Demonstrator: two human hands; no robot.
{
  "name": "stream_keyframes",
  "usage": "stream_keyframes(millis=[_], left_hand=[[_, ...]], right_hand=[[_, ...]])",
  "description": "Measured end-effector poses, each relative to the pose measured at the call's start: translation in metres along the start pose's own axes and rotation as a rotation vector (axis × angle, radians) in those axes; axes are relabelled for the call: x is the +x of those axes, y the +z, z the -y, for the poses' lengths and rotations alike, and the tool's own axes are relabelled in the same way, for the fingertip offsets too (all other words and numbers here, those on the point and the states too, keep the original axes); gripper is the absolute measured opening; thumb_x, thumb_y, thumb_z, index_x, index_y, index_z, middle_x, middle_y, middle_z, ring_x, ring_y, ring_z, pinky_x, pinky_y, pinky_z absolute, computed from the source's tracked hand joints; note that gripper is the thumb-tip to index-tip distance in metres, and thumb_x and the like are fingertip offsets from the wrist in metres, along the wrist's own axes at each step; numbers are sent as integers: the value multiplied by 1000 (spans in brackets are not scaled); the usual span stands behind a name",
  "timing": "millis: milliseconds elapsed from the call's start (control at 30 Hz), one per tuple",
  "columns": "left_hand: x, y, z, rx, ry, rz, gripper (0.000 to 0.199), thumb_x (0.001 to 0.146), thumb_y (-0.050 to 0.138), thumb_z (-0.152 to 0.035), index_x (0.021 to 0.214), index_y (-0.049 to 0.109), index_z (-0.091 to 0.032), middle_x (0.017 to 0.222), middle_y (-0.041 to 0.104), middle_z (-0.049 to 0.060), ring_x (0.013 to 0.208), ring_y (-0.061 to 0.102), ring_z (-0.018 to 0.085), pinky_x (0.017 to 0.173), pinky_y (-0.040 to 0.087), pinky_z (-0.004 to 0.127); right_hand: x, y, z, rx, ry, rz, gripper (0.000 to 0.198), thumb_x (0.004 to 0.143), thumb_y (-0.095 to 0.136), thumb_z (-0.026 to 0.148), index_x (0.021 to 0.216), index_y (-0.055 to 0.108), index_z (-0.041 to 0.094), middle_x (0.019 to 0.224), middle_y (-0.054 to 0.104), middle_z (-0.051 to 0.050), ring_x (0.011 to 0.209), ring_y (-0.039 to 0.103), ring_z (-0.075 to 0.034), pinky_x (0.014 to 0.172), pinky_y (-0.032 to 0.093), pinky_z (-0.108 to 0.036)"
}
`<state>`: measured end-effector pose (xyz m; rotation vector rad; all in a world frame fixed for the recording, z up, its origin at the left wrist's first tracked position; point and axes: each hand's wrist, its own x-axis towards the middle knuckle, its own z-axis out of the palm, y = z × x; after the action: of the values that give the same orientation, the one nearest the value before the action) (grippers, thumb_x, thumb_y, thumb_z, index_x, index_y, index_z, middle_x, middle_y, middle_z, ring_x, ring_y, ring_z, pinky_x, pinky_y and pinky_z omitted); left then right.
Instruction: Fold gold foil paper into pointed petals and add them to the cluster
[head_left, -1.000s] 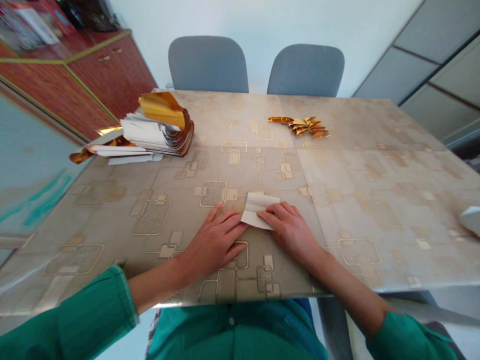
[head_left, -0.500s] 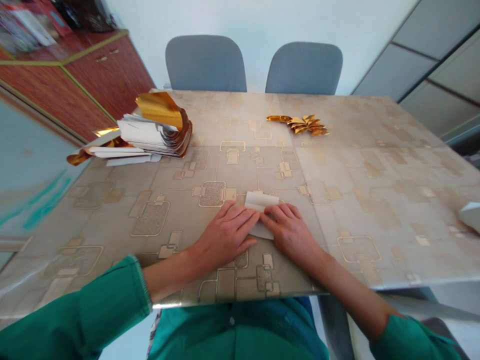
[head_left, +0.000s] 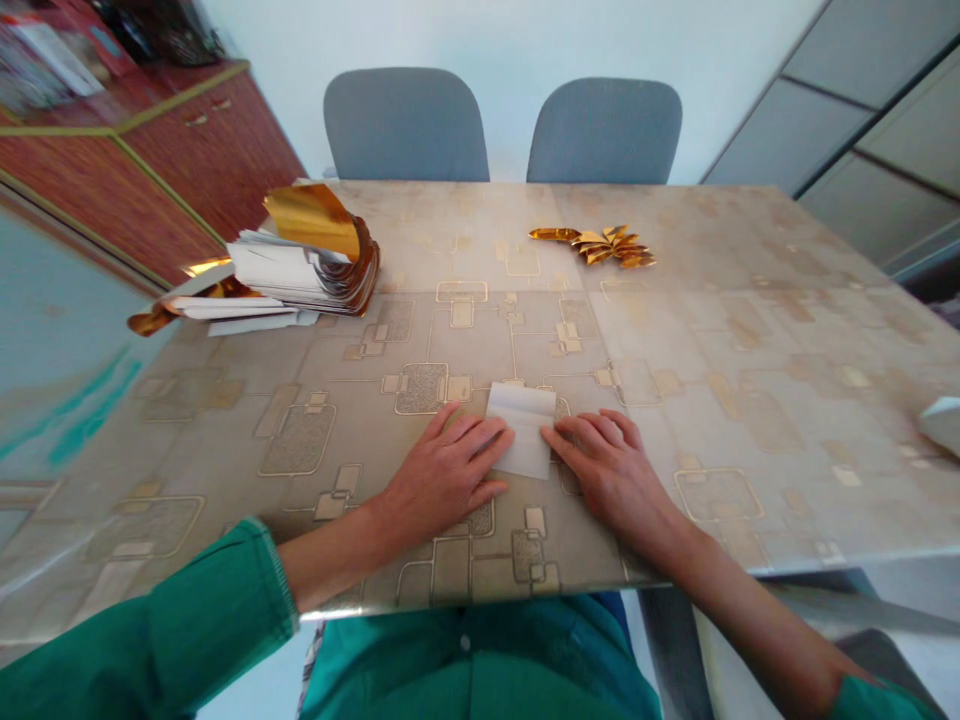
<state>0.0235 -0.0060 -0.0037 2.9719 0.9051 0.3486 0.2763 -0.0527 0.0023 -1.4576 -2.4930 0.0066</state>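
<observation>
A small white sheet of paper [head_left: 527, 440] lies on the patterned tablecloth in front of me, with a crease running across its upper part. My left hand [head_left: 457, 462] rests over its left edge, fingers stretched out and touching the paper. At the right edge is my right hand [head_left: 604, 460], its index fingertip touching the paper and the other fingers loosely bent. Neither hand grasps the sheet.
A thick stack of gold-backed white paper sheets [head_left: 289, 270] sits at the table's far left. Folded gold paper pieces [head_left: 604, 245] lie at the back, right of centre. A whitish object [head_left: 943, 425] is at the right edge. Two grey chairs [head_left: 405, 125] stand behind the table.
My right hand has slid right, away from my left hand, uncovering more of the paper. The paper's middle now lies flatter. My left hand has hardly moved.
</observation>
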Motion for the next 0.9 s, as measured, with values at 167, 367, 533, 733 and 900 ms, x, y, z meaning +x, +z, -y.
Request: stream_keyframes(millis=[167,367,533,733,900], left_hand=[[2,-1,-1,0,0,39,55,92,60,-50,134,52,-16,130,60,10,114,53,28,114,22,52],[-1,-1,2,-18,-3,22,52,94,58,-46,135,51,-15,129,61,9,115,53,27,115,20,53],[-6,-1,7,-17,-21,-36,43,97,53,-40,132,54,-15,130,61,9,114,55,27,114,22,54],[-2,-1,8,-39,5,-35,40,96,54,-39,126,58,-13,123,64,11,114,56,27,115,24,55],[-2,-1,4,-43,7,-17,43,94,58,-40,127,56,-13,123,62,13,114,57,28,115,23,57]], right_hand=[[15,3,14,33,26,-64,33,92,46,9,121,62,15,113,65,-10,108,52,-24,105,31,-43],[19,8,23,37,29,-76,26,96,48,19,118,64,16,108,68,-8,105,55,-24,107,28,-45],[6,3,9,38,36,-103,25,98,50,23,117,65,18,110,69,-7,107,55,-24,108,27,-47],[32,1,-8,252,145,-112,18,96,53,23,104,69,18,108,67,-9,101,56,-23,88,44,-37],[68,3,-13,187,251,45,40,87,66,25,125,61,16,111,66,-10,100,56,-27,86,42,-39]])
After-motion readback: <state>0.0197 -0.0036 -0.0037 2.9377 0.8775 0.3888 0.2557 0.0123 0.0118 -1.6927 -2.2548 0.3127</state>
